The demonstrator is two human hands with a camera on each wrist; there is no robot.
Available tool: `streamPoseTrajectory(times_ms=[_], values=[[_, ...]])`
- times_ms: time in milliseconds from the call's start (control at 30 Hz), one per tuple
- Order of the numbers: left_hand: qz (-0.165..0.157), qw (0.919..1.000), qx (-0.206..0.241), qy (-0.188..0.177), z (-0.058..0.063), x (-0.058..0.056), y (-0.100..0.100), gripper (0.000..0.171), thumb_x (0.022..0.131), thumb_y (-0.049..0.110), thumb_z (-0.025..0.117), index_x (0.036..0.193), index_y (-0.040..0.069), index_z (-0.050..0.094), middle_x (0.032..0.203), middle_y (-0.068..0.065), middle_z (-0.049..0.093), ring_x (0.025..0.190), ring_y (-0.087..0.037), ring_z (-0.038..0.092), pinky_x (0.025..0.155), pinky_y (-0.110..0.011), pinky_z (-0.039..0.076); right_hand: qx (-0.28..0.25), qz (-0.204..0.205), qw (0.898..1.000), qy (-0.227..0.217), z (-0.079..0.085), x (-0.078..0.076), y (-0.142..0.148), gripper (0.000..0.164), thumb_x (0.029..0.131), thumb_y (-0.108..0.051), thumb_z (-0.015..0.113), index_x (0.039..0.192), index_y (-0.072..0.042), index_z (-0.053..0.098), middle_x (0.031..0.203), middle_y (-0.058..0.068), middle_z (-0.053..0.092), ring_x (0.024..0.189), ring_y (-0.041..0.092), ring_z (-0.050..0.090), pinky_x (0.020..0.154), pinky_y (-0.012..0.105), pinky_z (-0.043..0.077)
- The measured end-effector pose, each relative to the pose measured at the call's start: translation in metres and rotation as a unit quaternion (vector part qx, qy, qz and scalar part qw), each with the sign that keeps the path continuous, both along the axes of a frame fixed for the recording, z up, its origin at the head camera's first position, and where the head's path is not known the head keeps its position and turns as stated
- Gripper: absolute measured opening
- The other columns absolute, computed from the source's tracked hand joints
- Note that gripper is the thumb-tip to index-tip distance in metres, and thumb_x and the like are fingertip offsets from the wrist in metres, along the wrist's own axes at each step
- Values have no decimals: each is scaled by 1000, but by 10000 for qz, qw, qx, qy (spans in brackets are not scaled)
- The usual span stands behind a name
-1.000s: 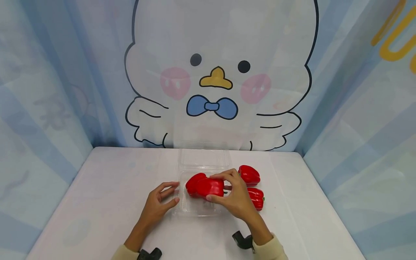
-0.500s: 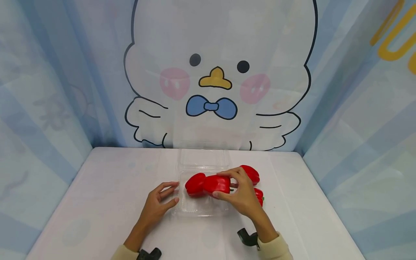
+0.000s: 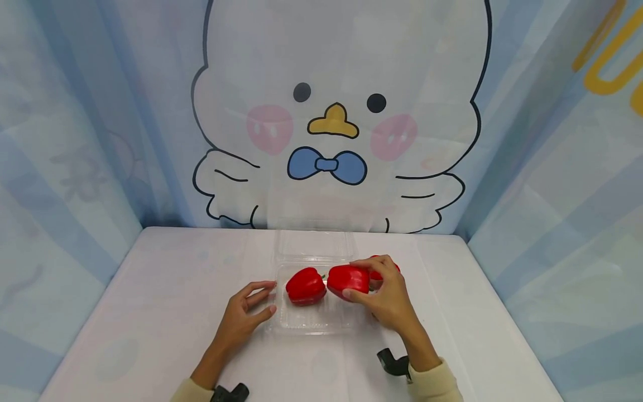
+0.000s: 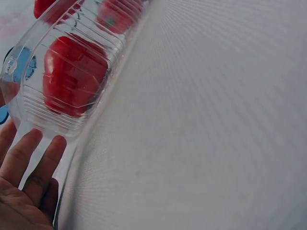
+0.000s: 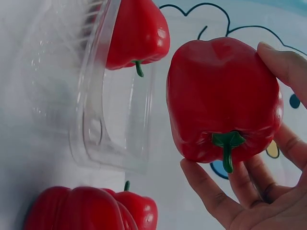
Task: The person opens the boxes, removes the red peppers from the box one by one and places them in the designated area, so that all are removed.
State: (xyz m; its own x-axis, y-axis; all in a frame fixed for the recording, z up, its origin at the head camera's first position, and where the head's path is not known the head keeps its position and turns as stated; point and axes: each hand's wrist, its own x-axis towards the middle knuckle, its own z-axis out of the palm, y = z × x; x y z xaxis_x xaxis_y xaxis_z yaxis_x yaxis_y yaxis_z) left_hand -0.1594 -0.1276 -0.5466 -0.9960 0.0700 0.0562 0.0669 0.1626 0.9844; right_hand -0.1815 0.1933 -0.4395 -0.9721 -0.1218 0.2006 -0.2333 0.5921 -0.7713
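The right hand has shifted rightward, pinching a red pepper at the right edge of the clear container. The left hand, fingers loosely spread, is at the left edge, perhaps to steady it; another pepper lies inside.

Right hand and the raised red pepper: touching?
Touching. The right wrist view shows fingers of the right hand meeting the raised red pepper on opposite sides, gripping it.

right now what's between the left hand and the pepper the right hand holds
The head view shows a red pepper in the clear container between them.
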Motion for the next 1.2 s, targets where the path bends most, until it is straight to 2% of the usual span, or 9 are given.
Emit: streamPoseTrajectory(times_ms=[133,333,633,1200], values=[[-19,10000,3,29,-1,0,0,51,93,11,81,141,15,63,150,-9,65,142,-31,61,117,-48,50,14,-87,10000,-34,0,-2,5,58,77,-23,97,131,-23,73,128,5,58,121,31,65,94,48,66],[-20,10000,-6,28,-1,-1,0,51,93,11,81,141,15,63,150,-9,66,142,-31,61,118,-51,48,10,-227,9997,-132,1,-5,14,59,79,-23,95,134,-23,71,132,6,57,127,35,62,96,52,65],[30,10000,-53,-6,-1,0,0,51,93,12,81,140,13,63,150,-9,66,141,-31,62,117,-49,49,102,-408,9991,-95,3,-5,24,64,78,-22,96,136,-20,69,136,8,57,132,36,58,95,54,65],[-5,10000,-21,33,-3,-2,-1,51,93,12,82,140,14,63,150,-9,66,141,-30,62,117,-47,49,95,-702,9970,-324,5,-2,39,67,79,-25,95,139,-21,67,140,9,55,133,34,54,100,57,62]])
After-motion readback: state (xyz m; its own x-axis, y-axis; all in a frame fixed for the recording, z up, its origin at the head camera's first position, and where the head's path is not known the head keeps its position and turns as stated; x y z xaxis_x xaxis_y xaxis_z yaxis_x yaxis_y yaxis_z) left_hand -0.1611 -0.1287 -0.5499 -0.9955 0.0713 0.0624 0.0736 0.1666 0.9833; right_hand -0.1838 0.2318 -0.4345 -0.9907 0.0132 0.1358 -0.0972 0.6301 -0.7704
